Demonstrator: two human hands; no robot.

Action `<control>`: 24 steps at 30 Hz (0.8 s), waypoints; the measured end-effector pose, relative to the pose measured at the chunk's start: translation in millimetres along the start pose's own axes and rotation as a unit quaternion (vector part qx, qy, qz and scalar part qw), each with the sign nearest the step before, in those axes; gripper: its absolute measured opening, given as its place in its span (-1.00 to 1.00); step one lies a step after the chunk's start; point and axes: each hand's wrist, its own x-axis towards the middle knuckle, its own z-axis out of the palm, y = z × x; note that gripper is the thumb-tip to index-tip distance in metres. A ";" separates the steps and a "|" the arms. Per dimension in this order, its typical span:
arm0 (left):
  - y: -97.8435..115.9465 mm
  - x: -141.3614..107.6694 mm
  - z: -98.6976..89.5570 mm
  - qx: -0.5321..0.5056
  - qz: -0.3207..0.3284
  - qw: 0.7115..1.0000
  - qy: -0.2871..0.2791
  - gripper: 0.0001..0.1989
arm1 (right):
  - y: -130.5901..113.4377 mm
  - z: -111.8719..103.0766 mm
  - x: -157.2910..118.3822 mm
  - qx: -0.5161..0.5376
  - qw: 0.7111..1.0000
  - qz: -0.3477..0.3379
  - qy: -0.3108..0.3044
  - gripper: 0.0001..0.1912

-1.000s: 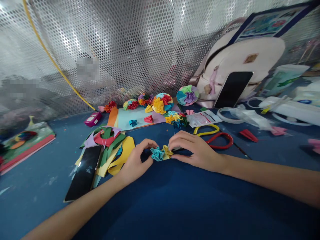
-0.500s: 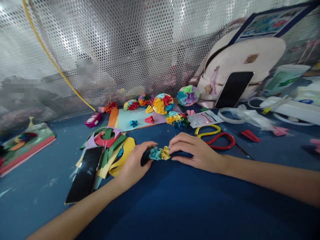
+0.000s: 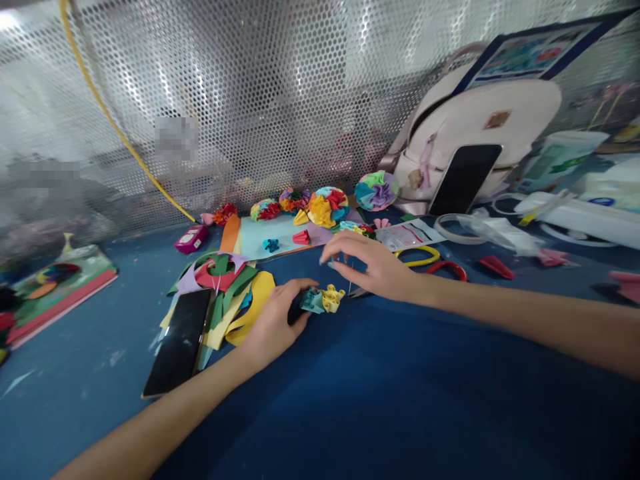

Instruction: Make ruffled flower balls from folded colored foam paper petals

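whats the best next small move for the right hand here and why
Probably bring the right hand down to pinch the teal and yellow paper rosette. That hand hovers open just above it, touching nothing, while the left hand only rests beside the rosette, so the piece looks loosely secured.

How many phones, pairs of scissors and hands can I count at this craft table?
Flat smartphone and leaning smartphone: 2
Scissors with yellow and red handles: 1
Left hand and right hand: 2
Total: 5
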 end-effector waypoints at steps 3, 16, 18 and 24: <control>0.9 1.0 0.4 -0.002 -0.002 1.000 -0.001 -0.51 | 14.3 8.2 35.0 -0.058 0.998 -0.012 -0.026 -0.79; 0.3 0.1 -1.6 -0.020 -0.008 1.000 -0.003 -0.53 | 57.6 82.0 139.6 -0.227 0.955 0.009 -0.192 -0.77; -0.3 0.2 -1.0 -0.023 -0.003 1.000 -0.001 -0.51 | 56.3 82.3 142.4 -0.231 0.954 0.014 -0.192 -0.73; -2.1 -0.3 -0.4 -0.033 0.000 0.999 0.004 -0.53 | 74.3 45.4 158.4 -0.268 0.945 0.066 -0.178 -0.70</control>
